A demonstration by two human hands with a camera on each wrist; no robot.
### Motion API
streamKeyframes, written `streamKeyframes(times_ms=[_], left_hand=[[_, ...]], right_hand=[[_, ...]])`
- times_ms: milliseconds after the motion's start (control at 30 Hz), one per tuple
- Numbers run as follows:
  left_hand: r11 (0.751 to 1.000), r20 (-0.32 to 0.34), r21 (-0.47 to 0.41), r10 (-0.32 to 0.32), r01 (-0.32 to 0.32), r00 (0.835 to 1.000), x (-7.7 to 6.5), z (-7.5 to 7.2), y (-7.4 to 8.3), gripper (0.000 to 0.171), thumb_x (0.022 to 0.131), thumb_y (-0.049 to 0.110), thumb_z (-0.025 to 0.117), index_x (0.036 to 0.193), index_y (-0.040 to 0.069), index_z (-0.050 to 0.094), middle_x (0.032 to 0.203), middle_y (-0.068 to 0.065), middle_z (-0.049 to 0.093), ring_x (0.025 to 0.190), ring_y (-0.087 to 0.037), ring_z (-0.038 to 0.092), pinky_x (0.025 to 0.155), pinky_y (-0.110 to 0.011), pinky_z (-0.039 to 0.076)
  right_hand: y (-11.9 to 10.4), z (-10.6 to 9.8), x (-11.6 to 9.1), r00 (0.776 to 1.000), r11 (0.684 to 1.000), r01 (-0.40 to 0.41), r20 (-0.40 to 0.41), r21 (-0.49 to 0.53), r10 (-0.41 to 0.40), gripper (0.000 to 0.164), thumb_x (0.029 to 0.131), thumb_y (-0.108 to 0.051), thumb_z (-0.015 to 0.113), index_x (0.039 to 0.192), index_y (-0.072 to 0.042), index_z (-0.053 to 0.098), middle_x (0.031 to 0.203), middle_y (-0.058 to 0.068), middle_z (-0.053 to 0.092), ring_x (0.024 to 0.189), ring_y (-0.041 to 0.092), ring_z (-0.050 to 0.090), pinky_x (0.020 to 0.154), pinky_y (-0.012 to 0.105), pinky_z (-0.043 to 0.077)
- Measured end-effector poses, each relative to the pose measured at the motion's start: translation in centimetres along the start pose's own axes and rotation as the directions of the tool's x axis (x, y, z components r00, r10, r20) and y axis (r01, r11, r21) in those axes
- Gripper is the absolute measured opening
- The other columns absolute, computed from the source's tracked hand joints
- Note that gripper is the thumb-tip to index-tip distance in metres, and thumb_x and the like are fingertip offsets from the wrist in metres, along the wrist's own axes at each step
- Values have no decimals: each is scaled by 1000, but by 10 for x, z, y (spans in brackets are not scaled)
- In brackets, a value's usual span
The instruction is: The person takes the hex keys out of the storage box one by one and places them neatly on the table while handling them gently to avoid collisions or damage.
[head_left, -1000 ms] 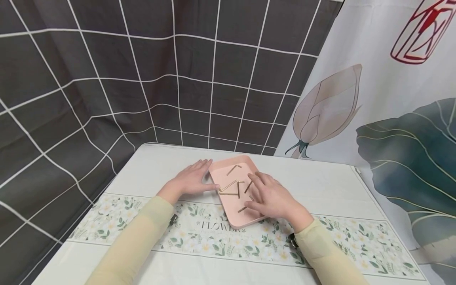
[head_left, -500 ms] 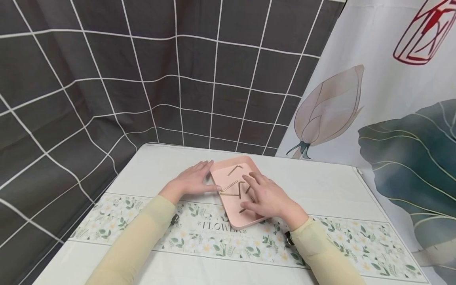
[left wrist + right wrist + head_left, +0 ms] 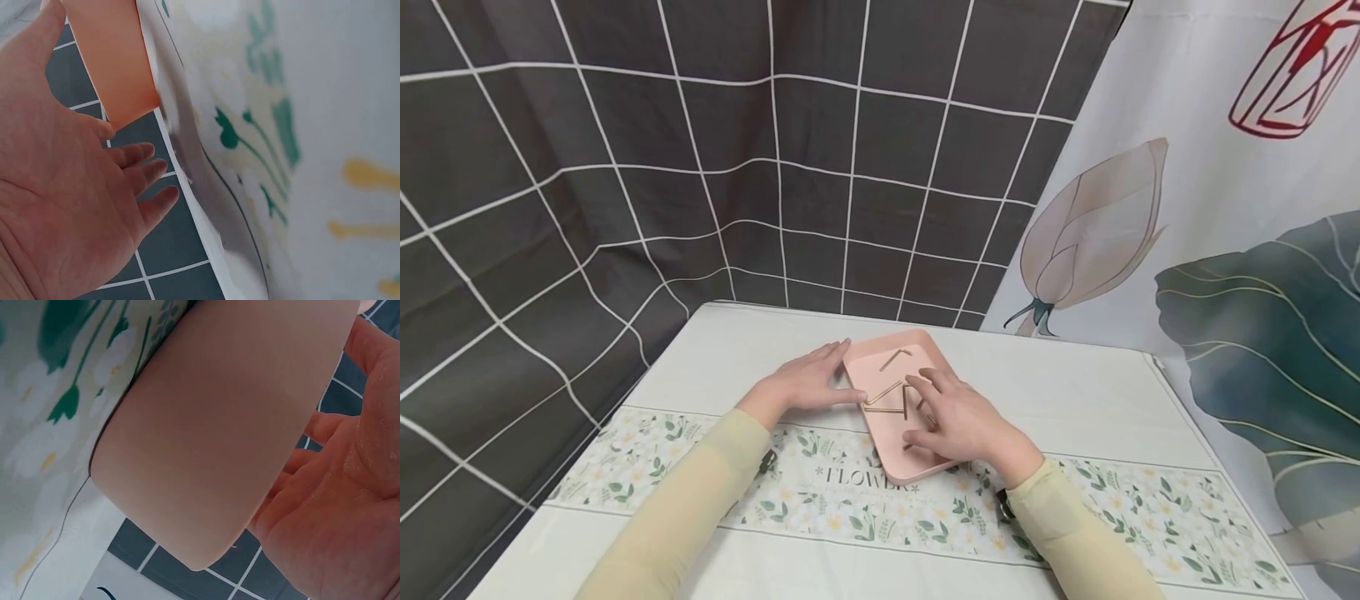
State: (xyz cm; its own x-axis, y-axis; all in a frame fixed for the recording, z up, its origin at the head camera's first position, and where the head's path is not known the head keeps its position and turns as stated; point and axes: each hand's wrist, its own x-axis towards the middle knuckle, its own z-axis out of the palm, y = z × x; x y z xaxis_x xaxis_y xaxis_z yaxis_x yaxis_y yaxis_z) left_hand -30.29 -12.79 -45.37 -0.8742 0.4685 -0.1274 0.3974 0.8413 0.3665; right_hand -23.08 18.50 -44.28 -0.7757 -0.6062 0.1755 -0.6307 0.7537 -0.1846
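Note:
A shallow pink tray point(image 3: 889, 454) lies at an angle on the table. Several L-shaped brass-coloured rods, which look like hex keys point(image 3: 885, 410), are scattered in it; one lies apart near the far end. At the tray's left side is my left hand point(image 3: 805, 379), fingers extended, with the thumb tip at the rim. The left wrist view shows its fingers beside the tray's outer wall point(image 3: 119, 62). My right hand point(image 3: 962, 421) reaches over the right rim, fingers spread and slightly bent above the keys, partly covering some. In the right wrist view the tray wall hides its fingertips.
A white tablecloth point(image 3: 760, 333) with a floral band and the word FLOWER covers the table. Behind it hangs a dark curtain point(image 3: 805, 192) with a white grid. To the right is a white curtain point(image 3: 1090, 308) printed with a bud and leaves.
My right hand has shifted slightly left over the tray, and its fingers now cover more of the keys. The left hand keeps its place at the tray's left side.

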Motion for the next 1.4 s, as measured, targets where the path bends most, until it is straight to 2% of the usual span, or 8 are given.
streamKeyframes(times_ms=[400,600,767,933,1133,1400], left_hand=[[1000,13,-30,0,0,1000,5,4,0,122,96,86,59,180,10,12,184,-17,21,169,-35,24,133,-61,30],[998,36,-56,-13,15,999,6,5,-1,124,95,88,57,180,10,9,183,-18,24,168,-38,27,131,-63,33],[996,61,-81,-16,20,998,5,3,-2,128,93,89,59,180,12,7,183,-18,23,169,-38,24,133,-63,30],[994,64,-108,-6,13,998,6,2,-5,127,94,86,62,180,12,6,184,-18,20,170,-39,21,134,-64,26],[986,54,-163,-4,13,999,5,1,-8,121,97,79,65,180,12,8,184,-17,19,170,-40,20,133,-67,24],[983,45,-182,-3,11,999,5,1,-9,119,97,78,65,180,12,11,184,-19,22,169,-41,21,133,-69,24]], right_hand=[[2,5,-3,1000,1000,12,-2,4,-12,88,96,-50,83,163,-2,52,159,28,54,141,50,59,114,66,54],[3,7,-3,1000,1000,13,28,10,-13,86,96,-48,84,162,-1,53,156,24,57,137,43,62,115,61,54],[3,8,-3,999,1000,20,44,17,-21,78,95,-45,85,154,-2,60,146,15,63,117,28,64,103,50,59],[4,7,-4,998,999,27,61,22,-28,61,91,-39,86,140,-6,69,123,5,64,97,17,57,87,39,57],[4,6,-4,996,999,29,88,42,-33,52,86,-33,88,129,-8,73,112,-1,59,91,14,53,80,34,54],[4,8,-5,993,998,30,112,49,-36,41,82,-29,91,115,-12,74,105,-4,53,87,12,51,76,30,51]])
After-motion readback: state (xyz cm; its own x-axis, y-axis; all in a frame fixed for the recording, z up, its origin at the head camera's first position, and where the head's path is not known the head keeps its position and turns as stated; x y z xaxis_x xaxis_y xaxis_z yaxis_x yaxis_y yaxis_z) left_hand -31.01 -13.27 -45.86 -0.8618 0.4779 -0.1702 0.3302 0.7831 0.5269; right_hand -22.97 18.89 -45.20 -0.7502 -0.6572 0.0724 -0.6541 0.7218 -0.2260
